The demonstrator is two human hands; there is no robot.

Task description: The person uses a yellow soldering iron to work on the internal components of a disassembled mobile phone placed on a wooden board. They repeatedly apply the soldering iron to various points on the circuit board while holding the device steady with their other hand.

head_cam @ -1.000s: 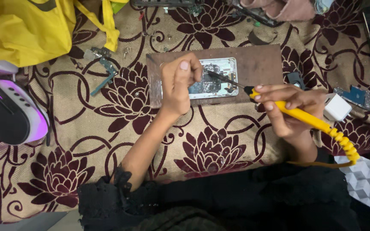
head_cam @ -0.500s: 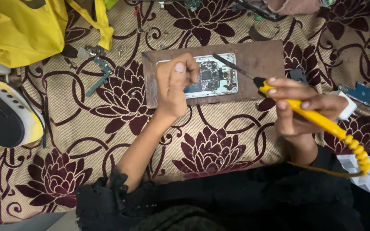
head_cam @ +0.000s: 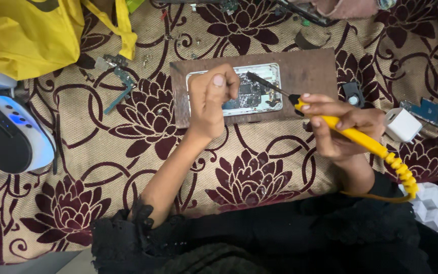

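So there's an opened-up phone with a silver frame and its dark circuit board exposed [head_cam: 252, 94], lying flat on a brown rectangular wooden board [head_cam: 310, 71]. The board itself sits on a tan cloth with dark maroon flower patterns [head_cam: 143, 147] that covers the whole area.

The left hand [head_cam: 210, 104] rests over the left half of the phone, fingers curled in with the thumb up — looks like it's pinching something small against the phone, but I can't tell what. The right hand [head_cam: 341, 127] has its fingers wrapped around a yellow-handled soldering iron [head_cam: 348, 133], held like a pen. Its dark metal tip reaches up-left and sits over the upper middle of the circuit board — can't tell if it actually touches. A coiled yellow cord [head_cam: 402, 172] trails off the handle toward the lower right.

Further out: a small white cube-shaped charger [head_cam: 402, 124] just right of the right hand, a small blue circuit board [head_cam: 427, 111] beyond it, a little black square part [head_cam: 352, 94] by the board's right edge, a teal flex strip [head_cam: 120, 91] to the left, a yellow cloth bag [head_cam: 31, 35] top left, and a white and black rounded device with blue lights [head_cam: 8, 134] at the far left.
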